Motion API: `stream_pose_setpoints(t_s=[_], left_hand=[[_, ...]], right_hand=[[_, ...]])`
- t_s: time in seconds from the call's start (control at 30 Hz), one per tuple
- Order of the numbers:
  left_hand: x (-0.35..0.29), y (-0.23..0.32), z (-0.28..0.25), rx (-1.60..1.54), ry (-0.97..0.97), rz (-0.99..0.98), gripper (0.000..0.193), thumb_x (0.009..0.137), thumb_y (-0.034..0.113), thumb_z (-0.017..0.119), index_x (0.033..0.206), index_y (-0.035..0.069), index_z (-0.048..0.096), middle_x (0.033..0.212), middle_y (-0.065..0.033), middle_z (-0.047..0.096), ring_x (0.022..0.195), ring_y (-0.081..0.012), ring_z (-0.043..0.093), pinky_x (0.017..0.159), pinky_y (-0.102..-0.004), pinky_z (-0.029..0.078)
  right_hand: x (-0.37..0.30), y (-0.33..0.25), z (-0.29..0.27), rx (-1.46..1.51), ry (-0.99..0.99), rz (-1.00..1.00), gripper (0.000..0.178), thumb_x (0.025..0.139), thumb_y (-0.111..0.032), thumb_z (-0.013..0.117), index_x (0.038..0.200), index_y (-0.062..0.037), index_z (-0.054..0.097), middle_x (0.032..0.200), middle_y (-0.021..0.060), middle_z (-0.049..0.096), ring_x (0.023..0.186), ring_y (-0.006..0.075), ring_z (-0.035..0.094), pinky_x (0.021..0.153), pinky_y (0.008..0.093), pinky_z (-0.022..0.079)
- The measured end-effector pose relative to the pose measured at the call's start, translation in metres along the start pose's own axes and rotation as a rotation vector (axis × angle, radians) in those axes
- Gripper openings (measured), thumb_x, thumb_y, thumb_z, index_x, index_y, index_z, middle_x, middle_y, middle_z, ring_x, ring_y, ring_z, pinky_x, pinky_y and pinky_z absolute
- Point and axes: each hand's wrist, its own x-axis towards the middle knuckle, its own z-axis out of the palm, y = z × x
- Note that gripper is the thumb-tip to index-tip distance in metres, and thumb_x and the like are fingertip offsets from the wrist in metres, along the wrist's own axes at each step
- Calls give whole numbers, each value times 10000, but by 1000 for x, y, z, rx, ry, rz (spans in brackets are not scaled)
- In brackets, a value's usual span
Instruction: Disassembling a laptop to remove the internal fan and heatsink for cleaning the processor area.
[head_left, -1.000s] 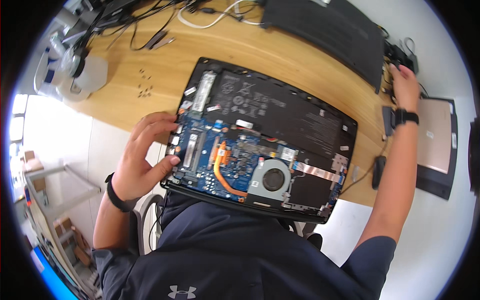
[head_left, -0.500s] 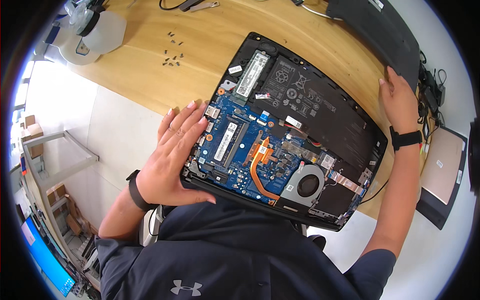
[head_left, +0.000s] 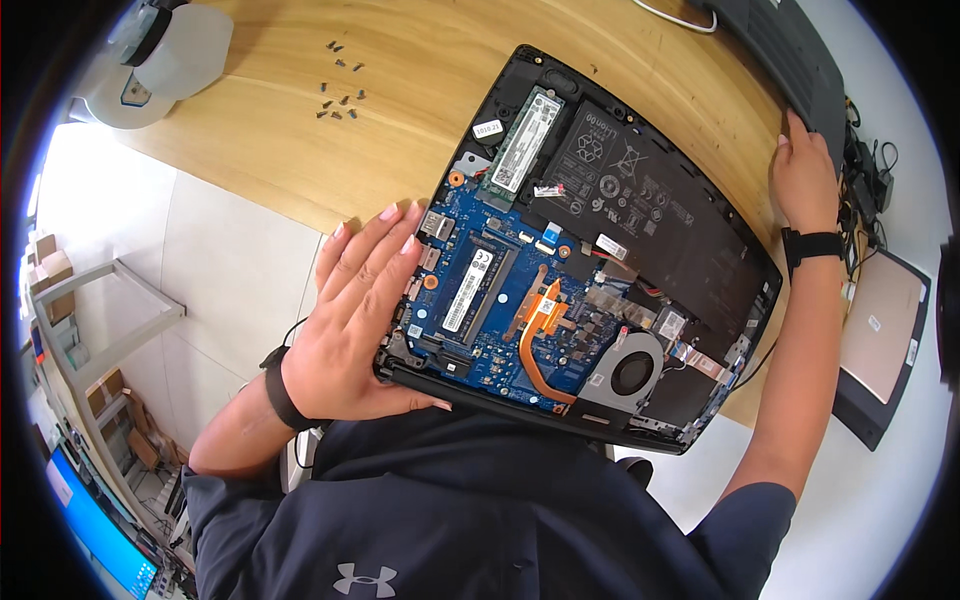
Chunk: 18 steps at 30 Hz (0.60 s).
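An opened black laptop base (head_left: 640,260) lies at an angle on the table's near edge, its inside facing up. Its blue motherboard (head_left: 480,235), battery (head_left: 650,190), memory module (head_left: 466,290), storage stick (head_left: 527,140), copper heat pipe (head_left: 533,365) and fan (head_left: 630,375) are exposed. My left hand (head_left: 350,320) holds the left near corner, fingers straight along the side and thumb along the near edge. At far right my right hand (head_left: 805,180) has its fingertips on the edge of a dark panel (head_left: 790,60), seemingly a laptop bottom cover; part of this grip is hidden.
Several small dark screws (head_left: 342,95) lie on the wooden table (head_left: 290,150). A translucent bottle (head_left: 185,50) stands at the far left. Dark cables and adapters (head_left: 868,170) and a gold laptop lid (head_left: 880,325) are at right. A metal frame (head_left: 150,310) stands left.
The laptop base and my left hand have shifted slightly right relative to the screws. My right hand and the dark panel have moved a little right and away. The view has also shifted.
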Motion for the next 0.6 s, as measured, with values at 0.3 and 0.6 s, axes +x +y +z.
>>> stream_pose_setpoints(t_s=[0.3,0.6], left_hand=[[-7,4,4,-31,-15,-24,1233,693,568,892,1584,-32,287,1617,-313,335,1537,-456,284,1232,-573,137],[-15,5,12,-76,1,-34,1259,700,542,908,1607,-14,235,1618,-344,303,1543,-482,245,1230,-598,115]], right_hand=[[23,0,0,-92,-235,107,551,993,-133,416,1539,-62,438,1330,294,619,1207,457,612,1009,511,499],[27,-6,6,-42,-197,140,653,915,-43,444,1565,-35,386,1238,336,649,1141,462,639,995,496,493]])
